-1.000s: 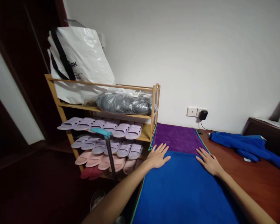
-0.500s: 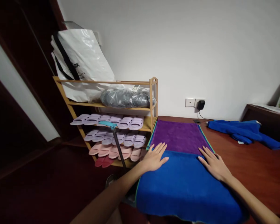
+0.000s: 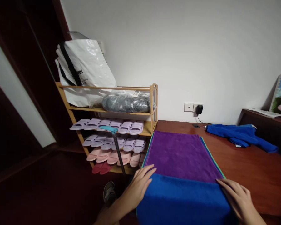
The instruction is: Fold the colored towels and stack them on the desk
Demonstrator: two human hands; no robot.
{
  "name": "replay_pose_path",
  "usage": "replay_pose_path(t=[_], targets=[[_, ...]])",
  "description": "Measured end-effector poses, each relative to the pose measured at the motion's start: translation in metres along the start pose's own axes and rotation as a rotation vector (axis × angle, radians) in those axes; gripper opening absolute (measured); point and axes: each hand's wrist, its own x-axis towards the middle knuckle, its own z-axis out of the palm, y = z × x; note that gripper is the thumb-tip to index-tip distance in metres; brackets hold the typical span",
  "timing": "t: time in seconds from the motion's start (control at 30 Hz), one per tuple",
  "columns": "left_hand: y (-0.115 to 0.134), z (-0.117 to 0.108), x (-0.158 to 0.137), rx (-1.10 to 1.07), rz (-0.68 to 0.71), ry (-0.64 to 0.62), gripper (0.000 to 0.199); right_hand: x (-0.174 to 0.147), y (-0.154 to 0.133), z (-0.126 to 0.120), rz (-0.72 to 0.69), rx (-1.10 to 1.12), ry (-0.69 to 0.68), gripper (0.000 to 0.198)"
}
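A stack of cloths lies at the near left of the brown table, a purple cloth (image 3: pixel 178 153) showing at the far side and a blue cloth (image 3: pixel 184 200) covering its near part. Green and blue edges peek out along the sides. My left hand (image 3: pixel 138 186) rests at the blue cloth's far left corner, fingers stretched out. At the far right corner lies my right hand (image 3: pixel 239 195), its fingers extended along the cloth's edge. The undersides of both hands are hidden. The blue cloth's near part runs out of view at the bottom.
A wooden rack (image 3: pixel 154 103) stands left of the table (image 3: pixel 255 172), holding several slippers (image 3: pixel 126 126), a white bag (image 3: pixel 91 62) and a plastic-wrapped grey bundle (image 3: pixel 128 101). A blue-topped pole (image 3: pixel 118 148) rises before it. A crumpled blue cloth (image 3: pixel 239 134) lies farther right.
Both hands have moved toward me, and the blue cloth's far edge has come nearer with them. More of the purple cloth shows. The view has tilted up slightly.
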Motion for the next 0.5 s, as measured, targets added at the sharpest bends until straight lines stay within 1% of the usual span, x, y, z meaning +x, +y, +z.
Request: replay_pose_path(t=[0.07, 0.13, 0.2, 0.27, 0.33, 0.43, 0.5], targets=[[-0.008, -0.004, -0.001, -0.05, -0.051, 0.059, 0.034, -0.003, 0.013, -0.001, 0.042, -0.035, 0.043, 0.039], [-0.014, -0.01, -0.001, -0.116, -0.084, 0.071, 0.028, -0.001, 0.019, -0.006, 0.059, -0.042, 0.027, 0.043], [-0.017, -0.016, 0.002, -0.192, -0.118, 0.048, 0.02, 0.004, 0.02, -0.012, 0.052, -0.021, -0.02, 0.042], [-0.02, -0.021, 0.005, -0.247, -0.168, 0.013, 0.01, 0.009, 0.02, -0.018, 0.035, 0.003, -0.068, 0.035], [-0.021, -0.026, 0.007, -0.295, -0.2, -0.001, 0.002, 0.009, 0.019, -0.023, 0.036, 0.035, -0.068, 0.033], [-0.019, -0.036, 0.003, -0.435, -0.163, 0.05, 0.004, -0.004, 0.021, -0.031, 0.119, 0.162, -0.006, 0.033], [-0.014, -0.044, -0.003, -0.572, -0.134, 0.074, 0.007, -0.016, 0.022, -0.037, 0.194, 0.281, -0.001, 0.034]])
